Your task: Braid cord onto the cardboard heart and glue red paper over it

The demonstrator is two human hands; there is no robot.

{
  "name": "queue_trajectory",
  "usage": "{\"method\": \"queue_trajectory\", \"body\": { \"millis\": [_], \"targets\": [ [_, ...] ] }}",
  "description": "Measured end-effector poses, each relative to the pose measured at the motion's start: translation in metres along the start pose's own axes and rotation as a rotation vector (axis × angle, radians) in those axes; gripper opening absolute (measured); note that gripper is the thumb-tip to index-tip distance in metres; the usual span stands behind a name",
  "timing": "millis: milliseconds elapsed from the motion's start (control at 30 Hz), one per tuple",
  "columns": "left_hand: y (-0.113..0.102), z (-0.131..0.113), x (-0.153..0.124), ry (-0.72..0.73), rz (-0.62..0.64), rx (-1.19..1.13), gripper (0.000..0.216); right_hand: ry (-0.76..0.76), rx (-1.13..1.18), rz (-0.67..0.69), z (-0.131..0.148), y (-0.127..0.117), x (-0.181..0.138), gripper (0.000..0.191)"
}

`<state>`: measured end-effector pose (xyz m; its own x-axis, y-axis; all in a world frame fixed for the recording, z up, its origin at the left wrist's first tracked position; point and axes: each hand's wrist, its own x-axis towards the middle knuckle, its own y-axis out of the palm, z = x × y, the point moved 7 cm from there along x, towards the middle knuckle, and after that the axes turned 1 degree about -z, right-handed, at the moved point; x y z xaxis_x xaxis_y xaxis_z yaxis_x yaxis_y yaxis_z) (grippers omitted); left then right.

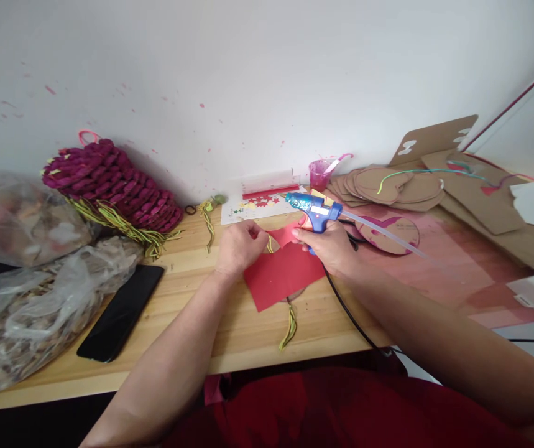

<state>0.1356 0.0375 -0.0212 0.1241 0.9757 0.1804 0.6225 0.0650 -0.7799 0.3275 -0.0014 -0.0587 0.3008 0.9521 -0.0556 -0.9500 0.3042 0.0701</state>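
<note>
A blue glue gun [320, 218] with a long clear glue stick out of its back is gripped in my right hand [334, 246], its nozzle pointing left. My left hand [243, 247] is closed in a pinch just left of it; what its fingertips hold is too small to make out. Between and below the hands lies a sheet of red paper [283, 277], with a notch cut in its upper edge. Beside my left fingertips shows a bit of cardboard with yellow string [271, 244]. A yellow-green yarn tassel [288, 326] hangs out below the paper.
Maroon scaled bundle [112, 186] with yarn fringe leans on the wall. At left are plastic bags [47, 317] and a black phone [121, 313]. Behind are a white sheet with small stars [236, 211] and a pink cup [317, 175]. Cardboard pieces [383, 185] are stacked right.
</note>
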Motion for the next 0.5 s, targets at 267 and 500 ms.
{"method": "queue_trajectory", "body": {
  "millis": [267, 500],
  "targets": [
    [-0.001, 0.025, 0.009, -0.059, -0.082, 0.086, 0.022, -0.022, 0.161, 0.016, 0.007, 0.0, 0.002, 0.031],
    [-0.018, 0.016, 0.01, 0.194, -0.276, -0.008, 0.021, 0.049, 0.2, 0.048, 0.0, 0.001, 0.003, 0.034]
  ]
}}
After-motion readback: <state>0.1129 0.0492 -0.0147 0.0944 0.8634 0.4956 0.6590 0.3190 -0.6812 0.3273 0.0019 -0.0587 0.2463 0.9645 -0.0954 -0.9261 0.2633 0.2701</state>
